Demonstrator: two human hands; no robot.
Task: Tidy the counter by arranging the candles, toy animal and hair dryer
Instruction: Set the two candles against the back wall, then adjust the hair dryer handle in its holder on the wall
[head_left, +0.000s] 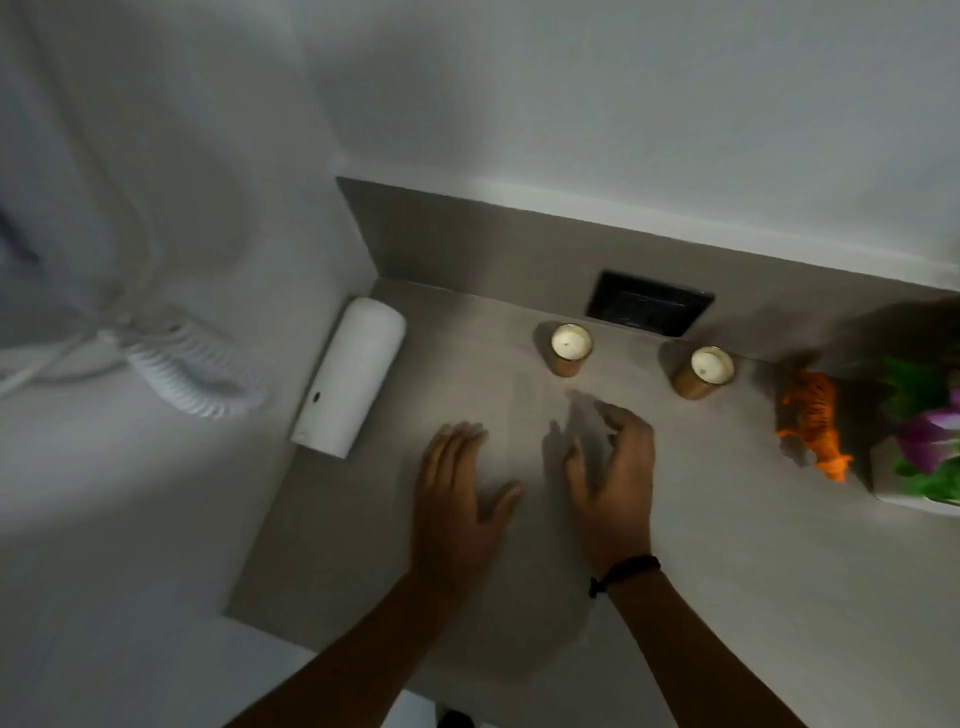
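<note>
While both hands hover over the grey counter (727, 571), nothing held in either. Left hand (457, 493) flat and open, palm down, fingers together and aimed toward the back wall, thumb splayed to the right. Right hand (613, 478) just beside it, loosely curled, fingers bent and partly spread, empty; a dark band (623, 569) round that wrist.

Taking the black outlet plate (649, 309) on the backsplash as the landmark: first candle (570, 347) just in front of the plate's left end, upright in an amber jar, white wax and wick facing up. Second candle (705, 370) in front of the plate's right end, the same kind of jar, also upright though leaning right in the wide-angle view. The two well apart, roughly in a row along the backsplash.

Far right of the plate, an orange toy animal (810, 423), blurred, long axis running from back to front of the counter; which end is the head cannot be told. Touching or just beside it on the right, a white pot (904, 491) of green and purple flowers, cut by the frame edge.

Far left of the plate, a white dryer (348, 384) against the side wall, long axis running from the back corner toward the front-left, rounded end toward the backsplash, small dark spot on its side. Left of that, a white coiled cord (192, 374), blurred.
</note>
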